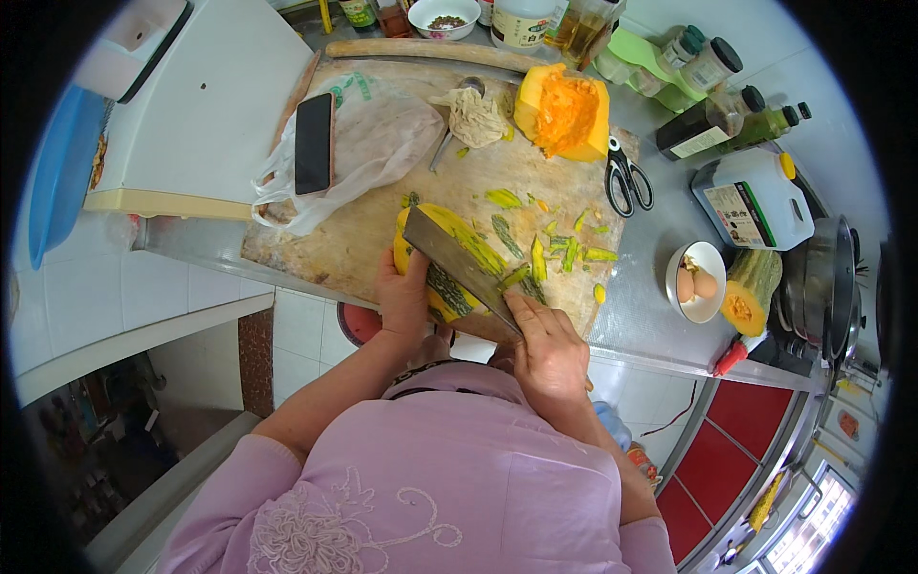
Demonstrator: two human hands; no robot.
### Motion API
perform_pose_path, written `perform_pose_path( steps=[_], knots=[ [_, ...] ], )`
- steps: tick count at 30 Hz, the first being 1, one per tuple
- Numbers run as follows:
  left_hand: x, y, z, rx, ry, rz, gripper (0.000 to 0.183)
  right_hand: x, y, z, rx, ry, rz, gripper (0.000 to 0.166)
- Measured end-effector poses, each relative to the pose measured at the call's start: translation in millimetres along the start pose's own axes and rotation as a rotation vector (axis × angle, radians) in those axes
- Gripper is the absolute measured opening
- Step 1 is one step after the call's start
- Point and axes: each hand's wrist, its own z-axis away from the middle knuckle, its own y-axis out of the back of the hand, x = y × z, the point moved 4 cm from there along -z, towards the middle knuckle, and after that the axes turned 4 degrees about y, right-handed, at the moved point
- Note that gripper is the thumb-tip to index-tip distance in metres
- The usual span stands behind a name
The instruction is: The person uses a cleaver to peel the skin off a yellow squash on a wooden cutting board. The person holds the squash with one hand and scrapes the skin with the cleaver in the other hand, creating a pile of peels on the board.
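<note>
My left hand (403, 290) holds the near left side of a partly peeled pumpkin piece (448, 290) on a wooden cutting board (344, 265). In my right hand (549, 341) is a cleaver (459, 265), its blade lying slantwise across the pumpkin's rind, with a strip of peel by the blade. Green and yellow rind peelings (538, 258) are scattered to the right of it. A cut pumpkin half (563, 111) with orange flesh showing stands at the board's far edge. The underside of the held piece is hidden.
Black-handled scissors (626, 179) lie at the board's right edge. A phone (314, 143) rests on a plastic bag (380, 136) at the left. Right of the board are a bowl (696, 312) with eggs, a cut squash (746, 308) and a jug (753, 204). Bottles line the back.
</note>
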Motion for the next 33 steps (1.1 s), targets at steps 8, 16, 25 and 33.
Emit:
perform_pose_path(
  steps=[8,16,25,33],
  knots=[
    [1,-2,1,-0.042,0.021,0.007,0.031,5,-2,-3,-0.043,-0.017,-0.001,0.049],
    [-1,-1,0,-0.05,0.011,0.026,0.033,2,-6,-14,-0.076,-0.01,0.02,0.047],
    [1,1,-2,-0.063,0.006,-0.021,0.03,-1,-4,-23,-0.12,-0.027,0.041,0.043],
    [0,0,-2,-0.062,0.019,-0.012,0.029,-7,-7,-27,-0.161,-0.058,0.098,0.041]
  ],
)
